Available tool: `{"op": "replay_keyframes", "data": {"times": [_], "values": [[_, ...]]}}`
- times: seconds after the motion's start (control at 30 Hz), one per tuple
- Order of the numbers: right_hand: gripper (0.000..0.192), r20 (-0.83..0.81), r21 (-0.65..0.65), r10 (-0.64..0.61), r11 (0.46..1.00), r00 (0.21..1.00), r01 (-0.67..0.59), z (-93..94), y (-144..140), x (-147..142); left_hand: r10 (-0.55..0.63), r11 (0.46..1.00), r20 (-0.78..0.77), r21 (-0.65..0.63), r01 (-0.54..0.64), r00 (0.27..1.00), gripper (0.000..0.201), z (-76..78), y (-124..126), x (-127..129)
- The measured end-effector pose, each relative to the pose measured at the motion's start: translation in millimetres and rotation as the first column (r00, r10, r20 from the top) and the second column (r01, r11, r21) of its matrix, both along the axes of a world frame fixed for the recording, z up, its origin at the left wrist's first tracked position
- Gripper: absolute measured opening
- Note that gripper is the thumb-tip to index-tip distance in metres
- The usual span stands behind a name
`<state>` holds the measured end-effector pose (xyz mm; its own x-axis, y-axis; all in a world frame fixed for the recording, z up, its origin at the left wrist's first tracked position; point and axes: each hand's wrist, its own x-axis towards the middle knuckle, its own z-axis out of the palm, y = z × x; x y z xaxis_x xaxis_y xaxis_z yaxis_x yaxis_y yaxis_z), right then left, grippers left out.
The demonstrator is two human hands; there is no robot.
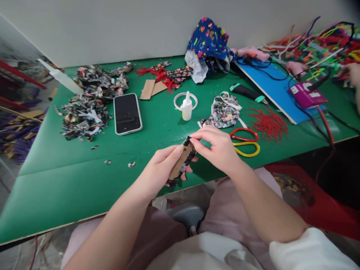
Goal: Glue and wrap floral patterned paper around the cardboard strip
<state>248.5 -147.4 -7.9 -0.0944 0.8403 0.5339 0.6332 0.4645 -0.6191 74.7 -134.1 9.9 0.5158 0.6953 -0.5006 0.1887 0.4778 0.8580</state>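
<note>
My left hand [165,163] is closed round a small cardboard piece wrapped in dark floral fabric [179,163], its bare brown side facing up and the cloth folded over its edges. The piece is tilted above the table's front edge. At its top end my right hand [215,144] pinches the folded fabric between thumb and finger. Just beyond the hands stands a small white glue bottle [186,108], upright by a white ring [194,96]. Scissors with red and yellow handles [247,149] lie partly hidden behind my right hand. Floral fabric [225,112] with white edging is beside them.
On the left lie a phone [128,114], a heap of floral scraps [84,105] and a larger white bottle [63,79]. Cardboard strips [146,90], red cords [268,123], a utility knife [247,92] and a blue board [270,86] lie farther back. Another person's hand [351,75] shows far right.
</note>
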Motion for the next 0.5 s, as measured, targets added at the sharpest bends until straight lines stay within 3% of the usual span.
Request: {"op": "replay_keyframes", "data": {"times": [0.1, 0.17, 0.5], "values": [[0.017, -0.132, -0.153, 0.004, 0.988, 0.991, -0.025, 4.0, -2.4, 1.0, -0.009, 1.0, 0.005, 0.003, 0.009, 1.0, 0.044, 0.6, 0.5, -2.0], [0.02, -0.187, -0.183, 0.018, 0.982, 0.982, -0.052, 6.5, -3.6, 2.1, -0.014, 1.0, 0.015, 0.014, 0.014, 1.0, 0.044, 1.0, 0.6, -3.7], [0.015, -0.011, 0.02, -0.01, 1.0, 1.0, 0.01, -0.2, 0.8, -0.7, -0.003, 1.0, 0.006, 0.025, 0.003, 1.0, 0.043, 1.1, 0.2, -2.4]]}}
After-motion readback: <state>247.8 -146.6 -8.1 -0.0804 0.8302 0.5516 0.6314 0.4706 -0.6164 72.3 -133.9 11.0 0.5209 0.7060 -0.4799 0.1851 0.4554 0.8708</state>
